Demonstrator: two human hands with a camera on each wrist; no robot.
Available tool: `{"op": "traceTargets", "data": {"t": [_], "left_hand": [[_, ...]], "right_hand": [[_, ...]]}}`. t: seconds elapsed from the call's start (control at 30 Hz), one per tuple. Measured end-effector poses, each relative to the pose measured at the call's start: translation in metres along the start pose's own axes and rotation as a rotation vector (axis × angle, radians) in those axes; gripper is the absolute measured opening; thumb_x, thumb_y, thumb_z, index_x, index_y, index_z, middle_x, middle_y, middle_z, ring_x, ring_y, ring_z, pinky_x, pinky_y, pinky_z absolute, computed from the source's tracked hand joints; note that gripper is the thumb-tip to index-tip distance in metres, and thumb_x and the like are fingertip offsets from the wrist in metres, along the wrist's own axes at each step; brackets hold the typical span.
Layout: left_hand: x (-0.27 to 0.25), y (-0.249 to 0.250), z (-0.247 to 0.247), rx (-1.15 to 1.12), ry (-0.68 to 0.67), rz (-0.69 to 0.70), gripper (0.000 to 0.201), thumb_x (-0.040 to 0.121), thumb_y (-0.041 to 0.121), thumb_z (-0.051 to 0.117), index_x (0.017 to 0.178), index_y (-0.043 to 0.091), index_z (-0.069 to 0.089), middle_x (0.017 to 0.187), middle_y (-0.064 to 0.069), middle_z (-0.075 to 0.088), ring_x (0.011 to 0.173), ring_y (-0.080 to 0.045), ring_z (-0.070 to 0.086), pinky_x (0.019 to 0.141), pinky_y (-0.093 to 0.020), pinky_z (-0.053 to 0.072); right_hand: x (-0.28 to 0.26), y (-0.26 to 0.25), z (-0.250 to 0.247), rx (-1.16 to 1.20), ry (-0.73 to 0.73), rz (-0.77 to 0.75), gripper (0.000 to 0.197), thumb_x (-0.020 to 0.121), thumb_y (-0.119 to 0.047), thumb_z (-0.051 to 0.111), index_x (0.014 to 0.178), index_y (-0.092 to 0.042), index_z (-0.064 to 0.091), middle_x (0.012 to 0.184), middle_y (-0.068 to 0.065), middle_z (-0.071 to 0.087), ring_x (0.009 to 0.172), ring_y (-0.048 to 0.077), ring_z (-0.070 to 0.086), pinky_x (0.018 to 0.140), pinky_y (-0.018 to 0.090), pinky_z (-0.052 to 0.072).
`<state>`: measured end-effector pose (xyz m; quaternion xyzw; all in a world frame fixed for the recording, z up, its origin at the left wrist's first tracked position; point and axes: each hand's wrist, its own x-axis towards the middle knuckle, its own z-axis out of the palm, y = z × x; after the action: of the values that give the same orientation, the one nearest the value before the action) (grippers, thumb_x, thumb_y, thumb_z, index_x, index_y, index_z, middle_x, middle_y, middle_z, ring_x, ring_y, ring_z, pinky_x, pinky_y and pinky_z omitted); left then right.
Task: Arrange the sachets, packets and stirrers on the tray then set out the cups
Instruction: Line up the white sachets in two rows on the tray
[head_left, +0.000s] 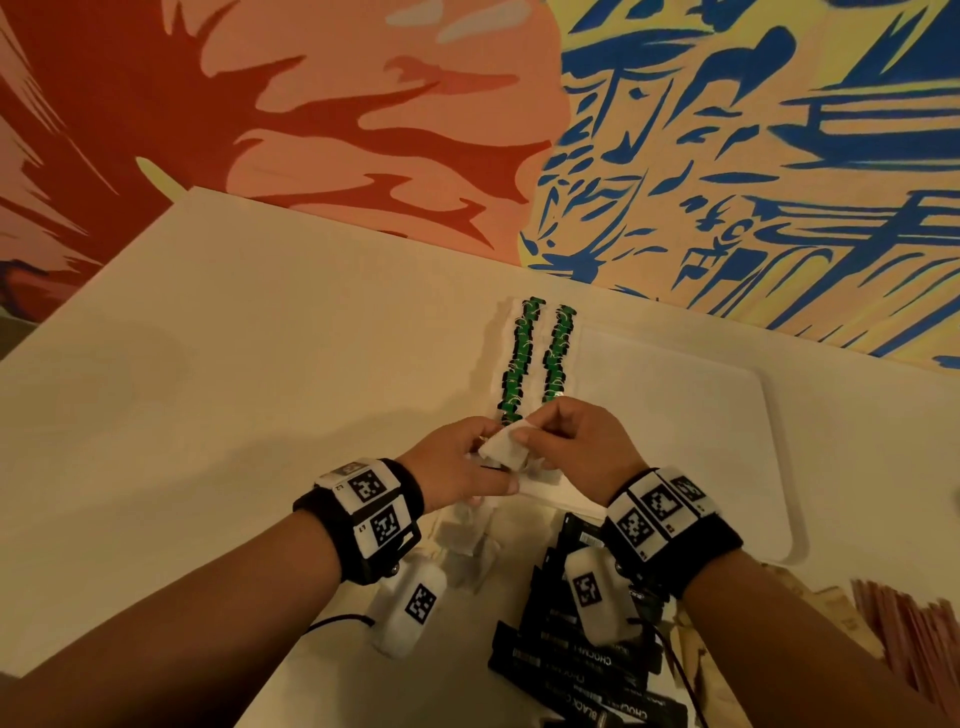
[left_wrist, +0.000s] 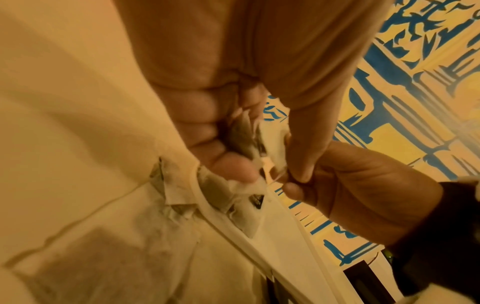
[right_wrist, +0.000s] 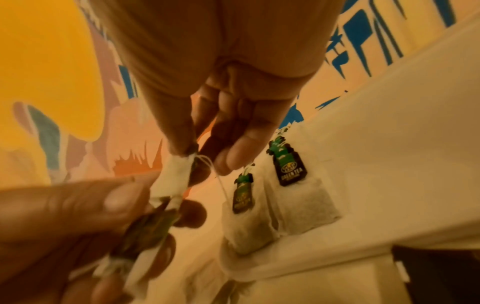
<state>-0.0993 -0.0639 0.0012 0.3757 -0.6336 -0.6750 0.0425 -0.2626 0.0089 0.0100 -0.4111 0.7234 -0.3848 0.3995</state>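
Head view: both hands (head_left: 524, 457) pinch one tea bag (head_left: 506, 447), its tag hidden.

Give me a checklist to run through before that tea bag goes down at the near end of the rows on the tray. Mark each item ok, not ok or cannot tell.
1. Tea bag held: ok, left hand and right hand both pinch it.
2. String free of the fingers: not ok, it loops by the right fingertips.
3. Two rows of tea bags tidy on the tray: ok.
4. Room at the near end of the rows: cannot tell, the hands hide it.
5. More loose tea bags waiting on the table: ok.
6. Black sachets off the tray: ok.
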Motion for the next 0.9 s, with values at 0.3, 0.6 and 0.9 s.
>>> {"op": "traceTargets", "data": {"t": [0.3,0.6,0.9], "left_hand": [[0.0,0.0,-0.001,-0.02,0.08,-0.046,0.025,0.096,0.033,0.052,0.093,0.013,0.067,0.087,0.0,0.067,0.061,-0.01,0.054,0.052,-0.022,0.046],[0.0,0.001,-0.005,-0.021,0.083,-0.033,0.022,0.095,0.026,0.053,0.078,0.022,0.066,0.072,0.008,0.063,0.057,-0.008,0.051,0.049,-0.022,0.044],[0.001,0.0,-0.007,0.057,0.248,0.013,0.024,0.081,0.03,0.072,0.1,0.026,0.059,0.087,0.005,0.056,0.069,-0.011,0.053,0.058,-0.021,0.043]], "right_hand": [[-0.007,-0.008,-0.004,0.028,-0.064,-0.034,0.021,0.088,-0.012,0.064,0.102,-0.027,0.064,0.075,0.008,0.068,0.065,0.011,0.064,0.066,0.025,0.054],[-0.006,-0.003,0.0,-0.151,-0.063,-0.13,0.029,0.08,-0.006,0.072,0.105,-0.019,0.072,0.078,-0.007,0.07,0.072,0.002,0.065,0.074,0.017,0.051],[0.003,-0.01,-0.01,-0.454,0.023,-0.298,0.014,0.085,-0.029,0.068,0.098,-0.026,0.074,0.095,-0.006,0.054,0.086,0.011,0.057,0.078,0.033,0.052]]}}
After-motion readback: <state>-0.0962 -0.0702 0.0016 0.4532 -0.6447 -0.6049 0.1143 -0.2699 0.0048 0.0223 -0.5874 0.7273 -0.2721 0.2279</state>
